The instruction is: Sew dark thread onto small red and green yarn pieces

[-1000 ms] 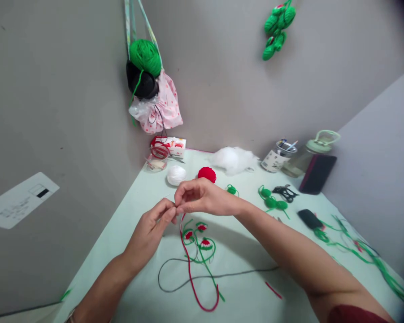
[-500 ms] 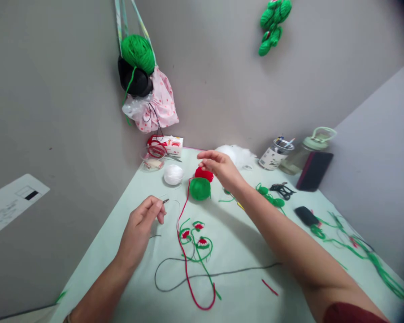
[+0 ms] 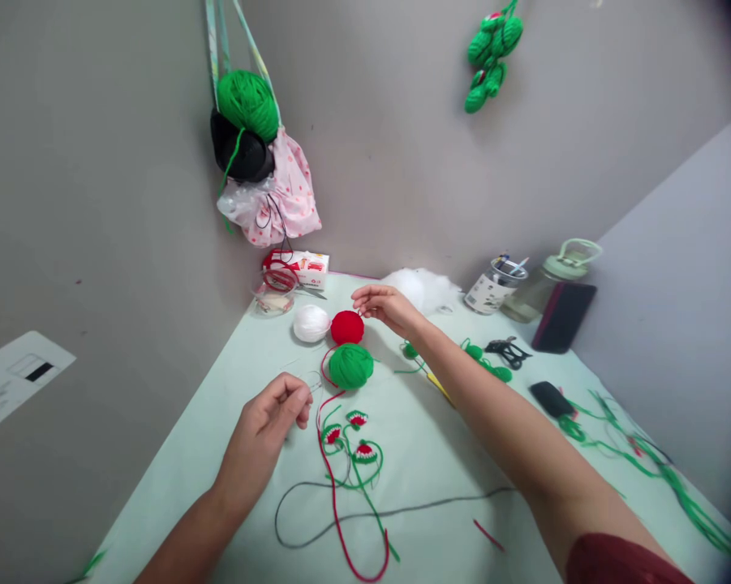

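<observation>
In the head view my left hand (image 3: pixel 277 414) is closed in a pinch on a thin metal piece (image 3: pixel 315 388) with fine, wire-like lines. Its exact kind is too small to make out. Farther off, my right hand (image 3: pixel 386 308) is open, its fingers loosely bent beside the red yarn ball (image 3: pixel 346 328); I cannot tell if they touch it. The white yarn ball (image 3: pixel 311 324) lies left of the red one, the green yarn ball (image 3: pixel 351 367) nearer me. Several small green, red and white crocheted pieces (image 3: pixel 365 452) lie before me with a red strand (image 3: pixel 336 503) and a grey strand (image 3: pixel 402 509).
White stuffing (image 3: pixel 423 290) lies by the wall. Right of it stand a pen jar (image 3: pixel 495 285), a bottle (image 3: pixel 532 292) and a phone (image 3: pixel 564 318). A black claw clip (image 3: pixel 508 352) and green yarn ends (image 3: pixel 675 478) lie right. A pink bag (image 3: pixel 292 195) hangs on the left wall.
My right hand has come down beside the red ball. The red ball has moved left, toward the white one, and the green ball nearer me. The view has shifted slightly.
</observation>
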`<state>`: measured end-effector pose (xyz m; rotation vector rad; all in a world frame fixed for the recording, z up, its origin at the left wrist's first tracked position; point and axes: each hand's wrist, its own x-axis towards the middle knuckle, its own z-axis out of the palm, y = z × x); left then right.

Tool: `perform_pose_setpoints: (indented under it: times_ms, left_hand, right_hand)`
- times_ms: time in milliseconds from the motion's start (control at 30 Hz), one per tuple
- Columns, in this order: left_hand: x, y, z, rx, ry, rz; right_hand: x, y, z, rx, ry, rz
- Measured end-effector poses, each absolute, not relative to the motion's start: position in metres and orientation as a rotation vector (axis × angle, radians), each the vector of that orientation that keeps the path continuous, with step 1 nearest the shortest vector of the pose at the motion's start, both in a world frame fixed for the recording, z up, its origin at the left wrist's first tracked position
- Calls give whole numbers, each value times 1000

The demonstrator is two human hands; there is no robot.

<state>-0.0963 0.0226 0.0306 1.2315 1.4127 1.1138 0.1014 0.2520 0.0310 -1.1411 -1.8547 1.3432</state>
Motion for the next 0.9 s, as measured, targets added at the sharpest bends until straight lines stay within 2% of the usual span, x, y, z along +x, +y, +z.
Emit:
perform_pose_setpoints:
  times_ms: [67, 133, 267, 400, 500, 600, 700, 800, 900]
  left_hand:
    - [-96, 23, 31, 1236, 1416, 1114]
    - [-96, 23, 31, 1230, 1419, 1113]
    - [-96, 24, 30, 1235, 1407, 1123]
    - [-95, 24, 30, 1247, 1442, 1154]
    - [-93, 22, 30, 1310, 1486, 1262]
    - [-86, 18, 28, 1496, 1460, 1357]
    - [-77, 14, 24, 1736, 1371, 1301]
    - [-70, 10, 21, 1857, 1398, 1170]
    - [-67, 9, 19, 1845, 1428, 1066]
  right_hand:
    - [103, 262, 27, -1374, -2019, 973]
    - [105, 269, 17, -1512, -2116, 760]
    - [105, 269, 0, -1539, -2175, 766]
    - [106, 260, 13, -1484, -2149, 861]
    - [105, 234, 40, -1337, -2006, 1136]
    - [98, 186, 61, -1046, -1608, 1824]
    - [88, 137, 68, -986, -1501, 2270]
    - [86, 108, 66, -867, -1520, 2380]
    - [92, 99, 66, -889, -1606, 2329]
